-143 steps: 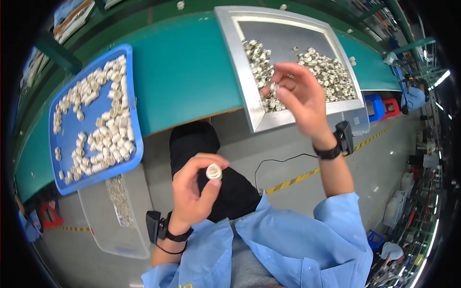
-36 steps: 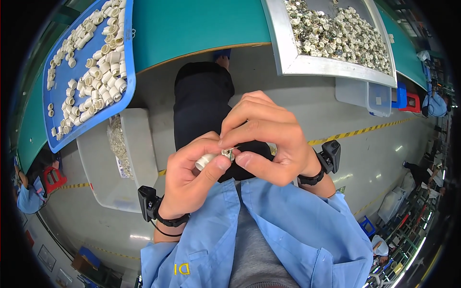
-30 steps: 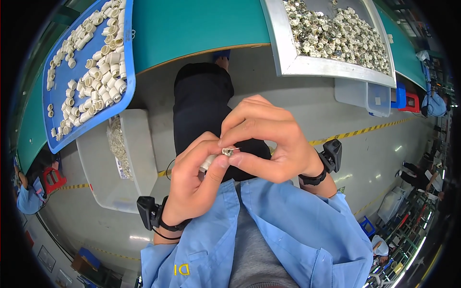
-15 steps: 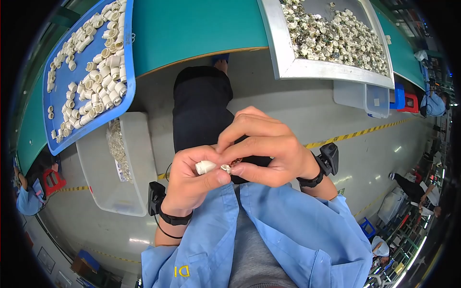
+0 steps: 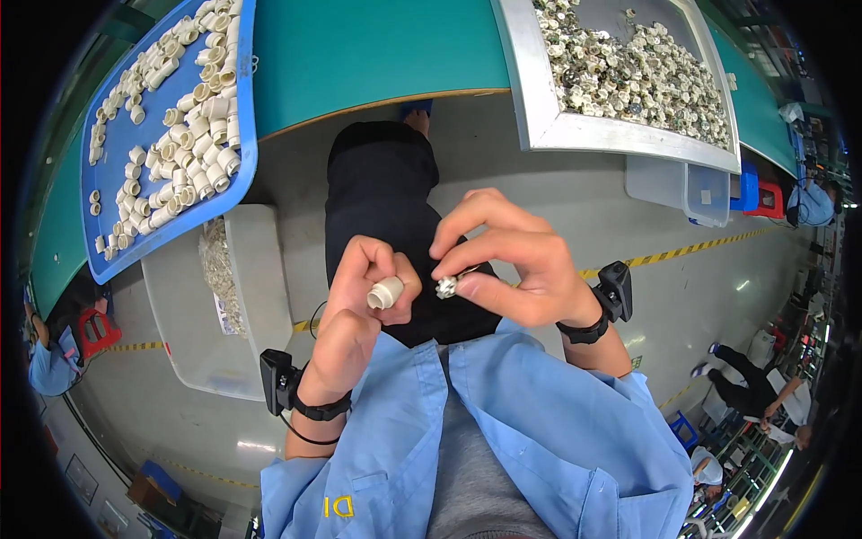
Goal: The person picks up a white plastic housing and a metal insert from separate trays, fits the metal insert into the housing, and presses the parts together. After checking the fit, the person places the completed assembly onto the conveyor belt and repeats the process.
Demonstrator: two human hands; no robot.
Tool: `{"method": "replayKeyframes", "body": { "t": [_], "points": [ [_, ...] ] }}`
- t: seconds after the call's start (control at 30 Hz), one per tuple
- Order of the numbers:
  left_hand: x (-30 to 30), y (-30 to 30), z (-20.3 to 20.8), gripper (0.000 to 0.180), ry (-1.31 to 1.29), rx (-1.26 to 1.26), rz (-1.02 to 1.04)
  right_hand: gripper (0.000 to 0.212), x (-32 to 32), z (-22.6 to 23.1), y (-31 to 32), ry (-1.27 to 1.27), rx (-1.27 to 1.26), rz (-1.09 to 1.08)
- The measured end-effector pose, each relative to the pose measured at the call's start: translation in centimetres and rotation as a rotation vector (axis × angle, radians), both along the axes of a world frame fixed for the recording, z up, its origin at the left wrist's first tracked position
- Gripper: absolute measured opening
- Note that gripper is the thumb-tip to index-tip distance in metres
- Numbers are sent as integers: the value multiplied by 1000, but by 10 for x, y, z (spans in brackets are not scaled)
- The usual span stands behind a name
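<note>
Head view, hands (image 5: 350, 301) (image 5: 532, 274) — white sleeve (image 5: 386, 293) in left, small part (image 5: 446, 287) in right

Lt: bright, even | floor (image 5: 215, 422) w/ glare spots | edges bent, blk rim | ctr sharp

L grip (image 5: 345, 311) curled, R grip (image 5: 530, 271) pinched, approx. level, just apart

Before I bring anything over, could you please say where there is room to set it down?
The green tabletop is bare between the blue tray and the metal-framed tray. White cylinders crowd the blue tray's right side; small parts heap the framed one.
</note>
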State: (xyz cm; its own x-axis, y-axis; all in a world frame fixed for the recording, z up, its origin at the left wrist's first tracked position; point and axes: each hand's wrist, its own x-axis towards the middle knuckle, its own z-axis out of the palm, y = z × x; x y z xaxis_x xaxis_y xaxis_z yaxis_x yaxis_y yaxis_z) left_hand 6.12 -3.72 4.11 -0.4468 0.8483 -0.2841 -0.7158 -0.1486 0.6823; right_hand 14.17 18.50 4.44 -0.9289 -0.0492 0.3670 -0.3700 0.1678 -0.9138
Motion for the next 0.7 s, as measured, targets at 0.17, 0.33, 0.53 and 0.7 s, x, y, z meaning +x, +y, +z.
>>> {"method": "replayKeyframes", "body": {
  "t": [0.17,0.33,0.53,0.7],
  "points": [
    [8,2,-3,24,147,-157,90,14,2,-2,4,-19,38,-120],
    [10,2,8,21,361,-287,45,14,-1,-5,7,-6,44,-153],
    [10,1,-1,32,375,-133,5,19,-6,-1,-8,135,156,-196],
    [20,13,6,42,131,-43,117,26,-15,3,-22,255,277,-267]
  ]
}}
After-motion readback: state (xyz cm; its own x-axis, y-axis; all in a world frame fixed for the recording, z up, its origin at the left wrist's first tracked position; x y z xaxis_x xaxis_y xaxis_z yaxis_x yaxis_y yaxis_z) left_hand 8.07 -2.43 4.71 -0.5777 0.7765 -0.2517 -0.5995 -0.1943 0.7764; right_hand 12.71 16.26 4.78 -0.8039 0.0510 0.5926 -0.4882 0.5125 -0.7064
